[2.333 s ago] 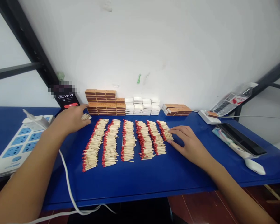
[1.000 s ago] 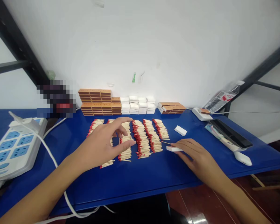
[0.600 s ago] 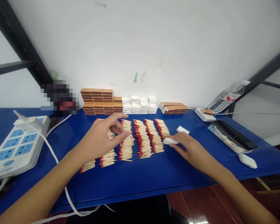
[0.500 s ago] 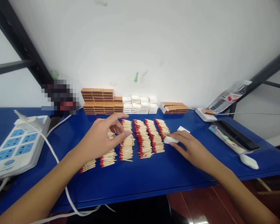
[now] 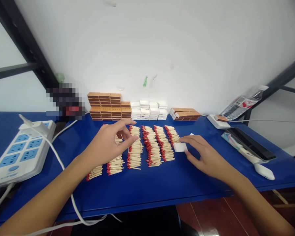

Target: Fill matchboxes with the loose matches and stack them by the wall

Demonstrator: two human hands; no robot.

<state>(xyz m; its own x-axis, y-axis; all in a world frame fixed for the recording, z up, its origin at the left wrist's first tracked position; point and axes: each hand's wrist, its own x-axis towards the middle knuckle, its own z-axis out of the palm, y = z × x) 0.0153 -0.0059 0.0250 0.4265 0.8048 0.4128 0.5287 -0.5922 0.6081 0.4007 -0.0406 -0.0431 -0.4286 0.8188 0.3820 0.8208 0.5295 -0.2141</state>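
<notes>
R hand (image 5: 203,155): forefinger + thumb apart, pinching wht box btwn tips; other fingers partly hid.
Wht box (image 5: 180,147): btwn R fingertips, at near end of rightmost row of matches; can't tell if it touches table.
L hand (image 5: 110,140): above left-hand rows of matches; thumb spread from forefinger w/ a gap, other fingers curled; contact w/ matches can't tell.
Matches (image 5: 151,147): six rows, red heads to left; leftmost rows part hid by L hand.
Table (image 5: 147,190): blue, under matches.
2nd box (image 5: 191,134): wht, just right of matches, mostly hid behind R hand.
Brown matchboxes (image 5: 105,113): stacked behind matches, left end.
Wht stack (image 5: 149,114): behind matches, mid, next to brown matchboxes.
Low pile (image 5: 186,114): brown-topped boxes, behind matches, right end.
Pwr strip (image 5: 21,154): well left of matches.
Phone (image 5: 254,142): well right of matches.
Bottle (image 5: 247,102): clear, tilted, right of + behind matches.
</notes>
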